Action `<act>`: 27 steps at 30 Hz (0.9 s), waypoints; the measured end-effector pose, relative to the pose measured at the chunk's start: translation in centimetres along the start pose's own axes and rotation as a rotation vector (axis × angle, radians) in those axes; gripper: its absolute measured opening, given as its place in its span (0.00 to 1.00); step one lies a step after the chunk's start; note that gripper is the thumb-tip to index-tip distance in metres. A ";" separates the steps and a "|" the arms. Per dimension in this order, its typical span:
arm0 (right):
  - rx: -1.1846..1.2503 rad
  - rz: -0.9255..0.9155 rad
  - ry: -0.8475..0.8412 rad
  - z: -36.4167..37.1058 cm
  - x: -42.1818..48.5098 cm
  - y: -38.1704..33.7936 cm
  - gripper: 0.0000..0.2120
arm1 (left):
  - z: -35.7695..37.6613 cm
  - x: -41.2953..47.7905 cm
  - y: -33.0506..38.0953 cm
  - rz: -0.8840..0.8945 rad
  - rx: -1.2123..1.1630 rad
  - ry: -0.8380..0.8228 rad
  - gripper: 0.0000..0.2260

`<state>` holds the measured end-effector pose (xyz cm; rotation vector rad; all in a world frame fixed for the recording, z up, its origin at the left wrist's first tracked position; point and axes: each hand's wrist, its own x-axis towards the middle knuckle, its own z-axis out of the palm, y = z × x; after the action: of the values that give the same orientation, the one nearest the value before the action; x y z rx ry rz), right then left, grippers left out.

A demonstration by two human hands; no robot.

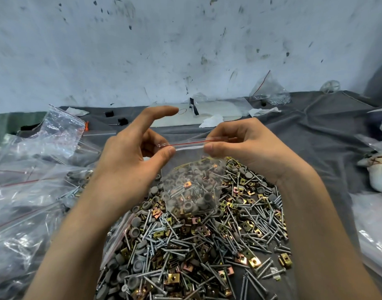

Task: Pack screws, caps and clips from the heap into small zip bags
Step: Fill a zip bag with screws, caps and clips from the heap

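A small clear zip bag (192, 187) with a red-lined top hangs above the heap, filled with grey caps, screws and brass clips. My left hand (129, 161) pinches the left end of its zip strip between thumb and a finger, with the index finger stretched out above. At the right end of the strip my right hand (246, 152) pinches it. Below lies the heap (198, 245) of silver screws, grey round caps and gold metal clips, spread on the grey cloth.
Many clear zip bags (27, 191) are piled at the left. More bags (376, 230) lie at the right edge. A bag of small parts (270, 94) stands by the stained wall at the back, next to a white board (207, 114) and small black pieces.
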<state>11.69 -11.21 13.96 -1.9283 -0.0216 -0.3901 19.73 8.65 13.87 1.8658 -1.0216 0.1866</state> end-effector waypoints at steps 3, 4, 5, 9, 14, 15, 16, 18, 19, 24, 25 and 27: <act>-0.024 -0.005 0.014 0.3 0.1 -0.1 0.03 | 0.2 0.0 0.0 0.001 0.020 -0.001 0.25; -0.019 -0.016 0.029 0.3 0.1 -0.1 0.03 | 0.2 0.0 -0.1 -0.002 0.018 -0.003 0.24; -0.013 -0.027 0.046 0.4 0.1 -0.1 0.03 | 0.1 0.1 -0.1 -0.006 0.012 -0.005 0.24; -0.008 -0.032 0.014 0.5 0.3 0.0 0.05 | 0.2 0.1 0.0 -0.001 0.018 -0.037 0.24; -0.018 -0.052 -0.020 0.5 0.3 0.1 0.07 | 0.4 0.0 0.3 0.010 0.027 -0.062 0.23; -0.005 -0.059 -0.020 0.4 0.2 0.0 0.07 | 0.4 0.0 0.3 0.010 0.023 -0.062 0.22; 0.012 -0.060 -0.027 0.4 0.2 -0.1 0.08 | 0.4 0.0 0.4 0.011 0.021 -0.065 0.21; 0.032 -0.049 -0.061 0.6 0.1 -0.2 0.07 | 0.6 0.0 0.6 0.022 0.029 -0.081 0.21; 0.030 -0.043 -0.081 0.8 0.1 -0.3 0.07 | 0.8 0.0 0.8 0.034 0.037 -0.090 0.21; 0.017 -0.065 -0.080 1.2 0.0 -0.7 0.09 | 1.1 -0.3 1.3 0.091 0.044 -0.089 0.22; 0.027 -0.071 -0.072 1.2 0.0 -0.8 0.09 | 1.2 -0.2 1.3 0.097 0.043 -0.081 0.22; 0.040 -0.074 -0.073 1.2 0.0 -0.7 0.09 | 1.2 -0.2 1.3 0.104 0.042 -0.072 0.23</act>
<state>11.87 -9.85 14.25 -1.9056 -0.1480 -0.3660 18.37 7.55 13.99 1.8698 -1.1738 0.2050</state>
